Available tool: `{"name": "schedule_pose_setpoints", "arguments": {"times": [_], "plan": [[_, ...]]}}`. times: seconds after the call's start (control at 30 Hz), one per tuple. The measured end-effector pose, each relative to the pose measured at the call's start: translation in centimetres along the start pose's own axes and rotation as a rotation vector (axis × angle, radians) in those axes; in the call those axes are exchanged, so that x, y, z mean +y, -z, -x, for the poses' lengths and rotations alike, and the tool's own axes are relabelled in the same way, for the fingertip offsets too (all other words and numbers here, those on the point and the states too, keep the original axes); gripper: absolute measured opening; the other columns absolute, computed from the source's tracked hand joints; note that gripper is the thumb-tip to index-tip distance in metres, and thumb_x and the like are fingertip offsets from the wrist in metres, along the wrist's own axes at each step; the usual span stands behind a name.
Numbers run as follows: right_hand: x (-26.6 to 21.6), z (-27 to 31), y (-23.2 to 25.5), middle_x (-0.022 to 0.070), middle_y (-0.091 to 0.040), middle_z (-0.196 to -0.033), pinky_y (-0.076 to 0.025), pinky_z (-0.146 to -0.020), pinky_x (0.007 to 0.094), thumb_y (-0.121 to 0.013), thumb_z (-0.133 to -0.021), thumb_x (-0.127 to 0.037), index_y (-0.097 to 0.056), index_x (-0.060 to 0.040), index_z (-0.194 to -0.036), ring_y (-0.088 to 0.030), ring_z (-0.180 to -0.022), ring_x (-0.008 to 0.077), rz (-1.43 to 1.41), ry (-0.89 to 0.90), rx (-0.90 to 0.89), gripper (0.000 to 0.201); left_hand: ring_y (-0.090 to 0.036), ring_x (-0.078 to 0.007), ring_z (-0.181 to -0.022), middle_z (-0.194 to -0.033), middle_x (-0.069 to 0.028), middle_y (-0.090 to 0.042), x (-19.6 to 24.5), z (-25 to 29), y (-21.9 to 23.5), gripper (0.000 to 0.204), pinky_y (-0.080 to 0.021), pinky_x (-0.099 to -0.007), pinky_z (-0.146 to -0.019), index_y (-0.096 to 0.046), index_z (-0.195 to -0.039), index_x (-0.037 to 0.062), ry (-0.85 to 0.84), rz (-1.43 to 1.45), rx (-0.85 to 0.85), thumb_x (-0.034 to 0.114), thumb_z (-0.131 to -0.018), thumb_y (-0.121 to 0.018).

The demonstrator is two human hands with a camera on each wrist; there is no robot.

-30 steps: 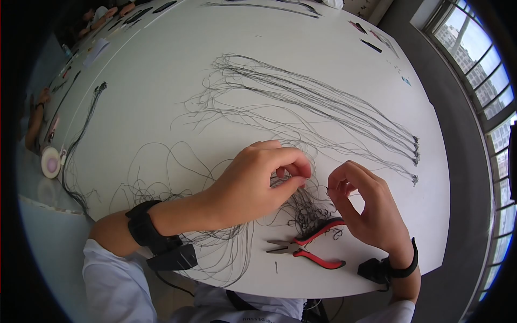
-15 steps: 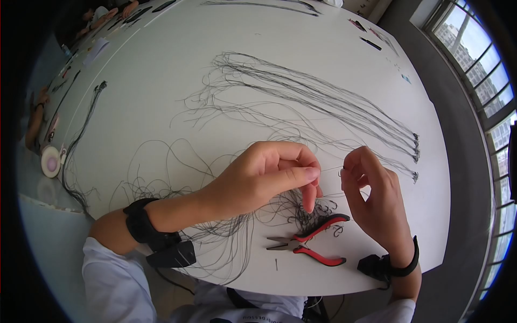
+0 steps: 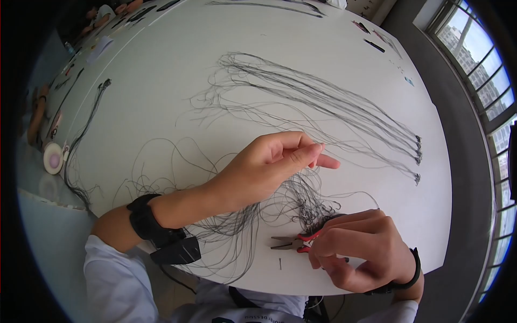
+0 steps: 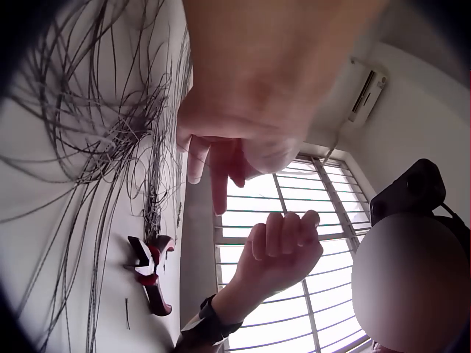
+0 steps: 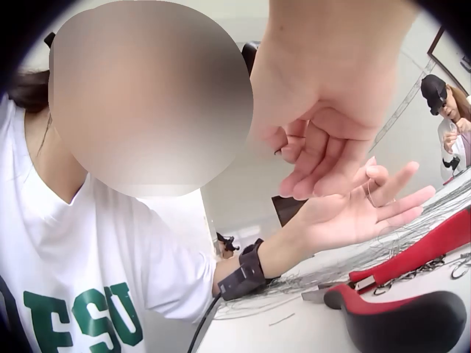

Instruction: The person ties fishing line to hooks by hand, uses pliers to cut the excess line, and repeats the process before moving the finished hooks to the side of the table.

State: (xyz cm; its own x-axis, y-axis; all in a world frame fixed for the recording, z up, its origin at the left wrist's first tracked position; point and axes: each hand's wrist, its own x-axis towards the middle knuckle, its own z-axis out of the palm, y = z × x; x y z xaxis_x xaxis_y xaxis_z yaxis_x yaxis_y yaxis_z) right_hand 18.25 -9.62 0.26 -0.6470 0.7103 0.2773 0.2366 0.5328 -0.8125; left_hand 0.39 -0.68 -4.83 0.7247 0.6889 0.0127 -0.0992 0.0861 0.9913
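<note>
Lower than in the earlier frame, the person's right grip (image 3: 366, 247) has left the left grip's (image 3: 277, 161) side and now hangs over the one pair of pliers (image 3: 303, 244), covering most of the handles in the head view. Its curled fingers pinch a small dark hook (image 5: 277, 152), just a tip of which shows in the right wrist view. Raised above the surface (image 3: 161, 91), the left grip pinches a thin line (image 5: 370, 198) between thumb and forefinger, two other fingers extended; where the line runs is hard to make out. Just beyond the pliers lies a heap of dark hooks (image 3: 309, 211), partly hidden and too tangled to count, loose strands (image 3: 234, 229) trailing leftward under the left forearm (image 3: 199, 204). One pin (image 3: 280, 264) lies near the plier tips. Farther out, at least three strand bundles (image 3: 323, 92) stretch across the surface, knotted ends rightward. One round white object (image 3: 53, 158) sits far left.
</note>
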Motion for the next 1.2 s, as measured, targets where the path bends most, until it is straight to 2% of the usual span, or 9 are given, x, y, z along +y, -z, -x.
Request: {"name": "schedule_pose_setpoints", "arguments": {"times": [0.17, 0.37, 0.5, 0.57, 0.6, 0.7, 0.87, 1.07, 1.2], "plan": [[0.0, 0.1, 3.7, 0.0141, -0.059, -0.06, -0.049, -0.046, 0.027, -0.036, -0.088, -0.012, -0.043, -0.0035, -0.071, -0.056, -0.048, 0.0173, -0.131, -0.166, 0.759, 0.02, -0.067, -0.0196, -0.085, -0.079, -0.0129, -0.067, 0.2, 0.4, -0.7, 0.022, -0.05, -0.0342, -0.089, -0.059, -0.089, -0.0023, 0.005, 0.145, -0.212, 0.014, -0.097, -0.046], [4.3, 2.2, 6.1, 0.0078, -0.059, -0.061, -0.047, -0.045, 0.0217, -0.041, -0.091, -0.008, -0.05, -0.0021, -0.073, -0.057, -0.051, 0.0109, 0.118, -0.475, 0.775, 0.02, -0.059, -0.017, -0.045, -0.065, -0.014, -0.064, 1.7, 0.6, 0.8, 0.025, -0.052, -0.0311, -0.052, -0.062, -0.095, -0.0063, 0.143, 0.303, -0.256, 0.013, -0.095, -0.046], [4.7, 2.5, 5.1, 0.0069, -0.056, -0.055, -0.045, -0.046, 0.0228, -0.047, -0.085, 0.001, -0.049, 0.0005, -0.072, -0.056, -0.049, 0.012, 0.42, -0.657, 0.574, 0.013, -0.067, -0.0237, -0.062, -0.061, -0.0127, -0.063, 0.3, 0.0, 1.8, 0.029, -0.055, -0.0349, -0.062, -0.062, -0.092, -0.0049, 0.187, 0.646, -0.422, 0.016, -0.097, -0.041], [4.6, 2.9, 4.4, 0.01, -0.053, -0.054, -0.044, -0.048, 0.0265, -0.052, -0.08, 0.003, -0.049, 0.0013, -0.071, -0.055, -0.047, 0.017, 0.604, -0.595, 0.454, 0.009, -0.063, -0.0327, -0.101, -0.085, -0.0182, -0.067, 0.5, 0.2, 1.0, 0.032, -0.051, -0.0393, -0.088, -0.061, -0.088, -0.0014, 0.028, 0.745, -0.272, 0.017, -0.098, -0.037], [4.3, 2.9, 3.8, 0.0108, -0.054, -0.054, -0.044, -0.048, 0.0294, -0.055, -0.078, 0.001, -0.05, 0.0, -0.071, -0.056, -0.047, 0.0228, 0.658, -0.585, 0.393, 0.008, -0.063, -0.0327, -0.101, -0.085, -0.0182, -0.067, 0.5, 0.2, 0.8, 0.032, -0.051, -0.0393, -0.088, -0.061, -0.088, -0.0014, 0.029, 0.743, -0.273, 0.017, -0.098, -0.037], [3.7, 2.6, 2.2, 0.0105, -0.055, -0.055, -0.042, -0.047, 0.0349, -0.058, -0.075, -0.003, -0.048, -0.0026, -0.071, -0.055, -0.049, 0.028, 0.752, -0.466, 0.135, 0.01, -0.03, -0.0343, -0.135, -0.142, -0.0223, -0.036, 0.3, -0.2, 1.1, 0.033, -0.027, -0.0422, -0.113, -0.062, -0.085, 0.0038, -0.082, 0.733, -0.21, 0.021, -0.099, -0.038], [2.5, 1.4, -0.4, 0.0042, -0.051, -0.058, -0.044, -0.046, 0.0343, -0.062, -0.073, -0.006, -0.051, -0.0041, -0.079, -0.055, -0.055, 0.0222, 0.639, -0.184, -0.08, 0.012, -0.029, -0.0312, -0.136, -0.14, -0.0226, -0.039, -0.5, -0.1, 0.6, 0.029, -0.027, -0.0399, -0.112, -0.064, -0.093, 0.0019, -0.105, 0.623, -0.055, 0.021, -0.097, -0.043], [1.3, -0.2, 0.7, 0.0045, -0.05, -0.058, -0.042, -0.044, 0.0316, -0.063, -0.07, -0.002, -0.053, -0.003, -0.08, -0.053, -0.051, 0.0206, 0.481, -0.01, 0.072, 0.014, -0.04, -0.027, -0.13, -0.136, -0.0238, -0.044, 0.4, 0.3, -0.5, 0.022, -0.035, -0.034, -0.104, -0.064, -0.101, -0.0033, -0.041, 0.141, -0.06, 0.013, -0.095, -0.051], [0.7, -0.3, 2.8, 0.0018, -0.053, -0.061, -0.038, -0.045, 0.0223, -0.054, -0.069, 0.003, -0.053, -0.0017, -0.076, -0.048, -0.05, 0.0091, 0.176, -0.09, 0.285, 0.008, -0.058, -0.0228, -0.111, -0.122, -0.0233, -0.057, -0.7, 0.2, -0.5, 0.022, -0.046, -0.0334, -0.093, -0.062, -0.106, -0.0057, -0.229, -0.224, -0.1, 0.011, -0.093, -0.055]]}}
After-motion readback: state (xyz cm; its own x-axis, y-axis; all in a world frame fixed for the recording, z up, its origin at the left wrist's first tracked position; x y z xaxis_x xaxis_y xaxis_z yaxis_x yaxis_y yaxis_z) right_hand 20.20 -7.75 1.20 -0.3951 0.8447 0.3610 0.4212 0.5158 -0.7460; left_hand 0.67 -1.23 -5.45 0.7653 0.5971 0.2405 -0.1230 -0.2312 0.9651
